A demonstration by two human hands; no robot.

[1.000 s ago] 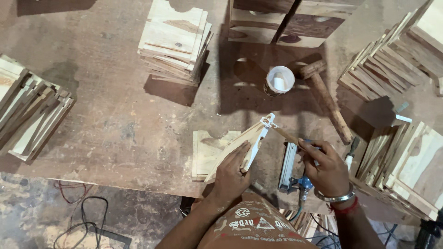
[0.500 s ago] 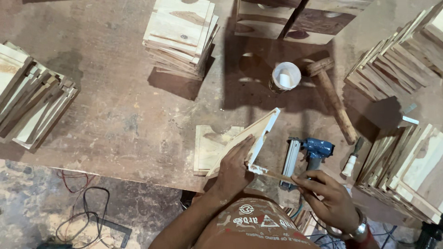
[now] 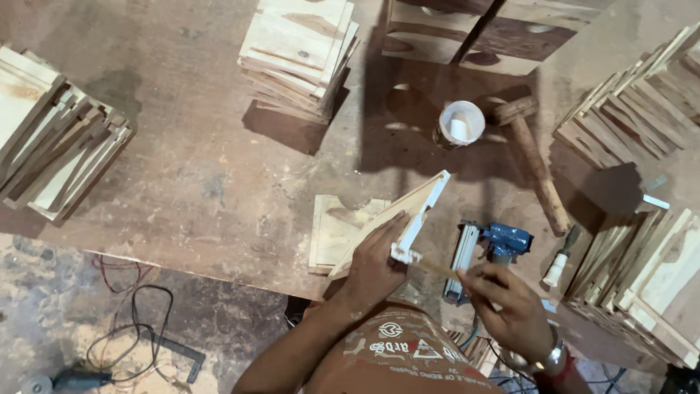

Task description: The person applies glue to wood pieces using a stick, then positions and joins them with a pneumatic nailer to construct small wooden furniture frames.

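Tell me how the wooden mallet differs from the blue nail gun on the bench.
The wooden mallet is plain brown wood with a long round handle; the blue nail gun is metal, blue-bodied with a pale straight magazine. The mallet lies farther off, beside the white cup; the nail gun lies close by the right hand. Both lie untouched on the workbench.

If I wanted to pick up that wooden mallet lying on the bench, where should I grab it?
Probably by the long handle of the wooden mallet, near its lower free end. It lies flat on the workbench, slanting down to the right, with the head beside the white glue cup. Come from above, fingers across the handle; the blue nail gun sits to its left, so the right side looks freer.
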